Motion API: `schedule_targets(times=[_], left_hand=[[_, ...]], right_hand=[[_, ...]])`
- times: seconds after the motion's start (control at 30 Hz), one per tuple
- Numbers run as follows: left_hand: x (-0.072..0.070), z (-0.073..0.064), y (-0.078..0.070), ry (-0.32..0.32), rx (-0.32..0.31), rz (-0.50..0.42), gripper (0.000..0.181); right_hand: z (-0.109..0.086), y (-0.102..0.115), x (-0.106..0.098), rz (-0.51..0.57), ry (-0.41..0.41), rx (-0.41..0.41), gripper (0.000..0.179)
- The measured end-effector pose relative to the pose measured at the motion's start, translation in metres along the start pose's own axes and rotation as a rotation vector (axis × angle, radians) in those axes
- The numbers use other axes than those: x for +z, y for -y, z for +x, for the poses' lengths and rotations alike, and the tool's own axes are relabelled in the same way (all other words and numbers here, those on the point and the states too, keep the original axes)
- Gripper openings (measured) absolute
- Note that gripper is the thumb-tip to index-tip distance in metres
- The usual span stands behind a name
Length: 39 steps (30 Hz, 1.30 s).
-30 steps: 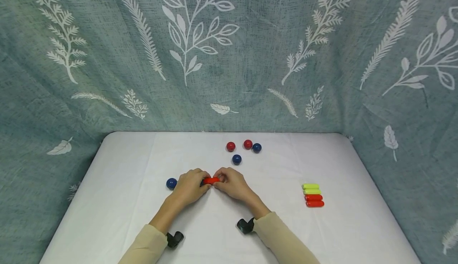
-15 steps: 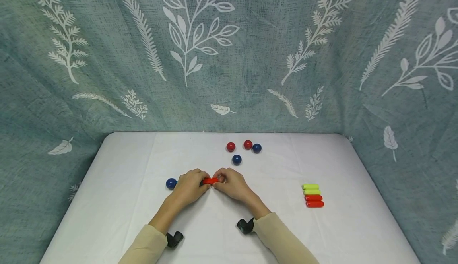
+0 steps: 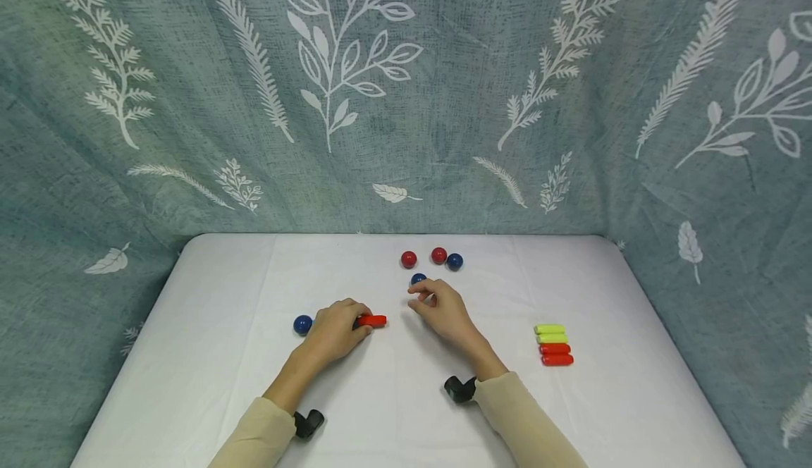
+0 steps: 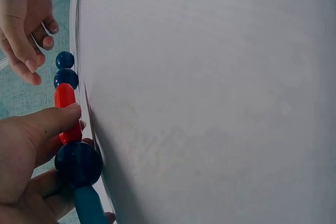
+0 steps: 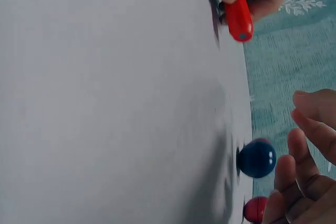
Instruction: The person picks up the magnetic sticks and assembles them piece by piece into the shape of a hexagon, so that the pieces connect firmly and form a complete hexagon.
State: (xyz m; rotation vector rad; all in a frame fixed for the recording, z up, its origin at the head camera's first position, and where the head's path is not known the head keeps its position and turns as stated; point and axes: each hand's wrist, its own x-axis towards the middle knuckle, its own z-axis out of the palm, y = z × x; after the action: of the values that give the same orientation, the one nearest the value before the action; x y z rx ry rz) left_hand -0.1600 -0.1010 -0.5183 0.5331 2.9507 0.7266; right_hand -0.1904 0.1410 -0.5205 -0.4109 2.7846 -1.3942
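Observation:
My left hand [image 3: 337,328] pinches a red stick [image 3: 374,321] between thumb and fingers, low over the white table. In the left wrist view a dark blue ball [image 4: 79,163] meets the stick's near end, and a blue stick [image 4: 89,204] continues beyond that ball. Another blue ball [image 3: 303,325] shows left of the hand; what joins it is covered. The red stick's free end has a small dark spot in the right wrist view. My right hand [image 3: 442,307] holds nothing; its fingers are loosely bent beside a blue ball [image 3: 418,279] on the table, which they partly cover.
Toward the back lie a red ball [image 3: 409,259], a second red ball [image 3: 439,255] and a blue ball [image 3: 454,261] touching it. Two yellow sticks [image 3: 550,334] and two red sticks [image 3: 556,354] lie in a row on the right. A leaf-patterned curtain [image 3: 393,101] hangs behind the table.
My right hand has let go of the red stick's right end and moved right and back to the nearest blue ball. The left hand keeps its hold and its place.

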Motion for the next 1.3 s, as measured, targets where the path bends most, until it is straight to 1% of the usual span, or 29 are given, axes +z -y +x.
schedule_targets(times=[0.23,0.33,0.43,0.57,0.7,0.87,1.1,1.3], left_hand=[[-0.001,-0.001,-0.001,0.001,-0.008,-0.014,0.024],[-0.001,-0.001,0.000,0.000,-0.009,-0.013,0.024],[-0.001,-0.001,0.000,0.000,-0.014,-0.019,0.025],[0.000,-0.001,0.001,0.002,-0.017,-0.037,0.024],[0.000,-0.002,0.001,0.003,-0.014,-0.054,0.025],[0.001,-0.002,0.002,-0.009,-0.005,-0.063,0.025],[0.000,-0.003,0.001,-0.020,-0.006,-0.093,0.024],[-0.001,-0.003,0.002,-0.003,-0.002,-0.070,0.023]], right_hand=[[0.008,-0.011,-0.013,0.032,-0.091,0.020,0.029],[0.013,-0.016,-0.014,0.054,-0.109,0.042,0.034],[0.019,-0.021,-0.013,0.082,-0.099,0.094,0.041],[0.024,-0.027,-0.009,0.096,-0.051,0.177,0.050],[0.027,-0.035,-0.005,0.070,-0.014,0.208,0.054],[0.029,-0.036,-0.002,0.039,-0.017,0.199,0.052],[0.030,-0.035,0.000,0.017,-0.045,0.165,0.043],[0.028,-0.037,0.001,-0.040,-0.036,0.152,0.038]])
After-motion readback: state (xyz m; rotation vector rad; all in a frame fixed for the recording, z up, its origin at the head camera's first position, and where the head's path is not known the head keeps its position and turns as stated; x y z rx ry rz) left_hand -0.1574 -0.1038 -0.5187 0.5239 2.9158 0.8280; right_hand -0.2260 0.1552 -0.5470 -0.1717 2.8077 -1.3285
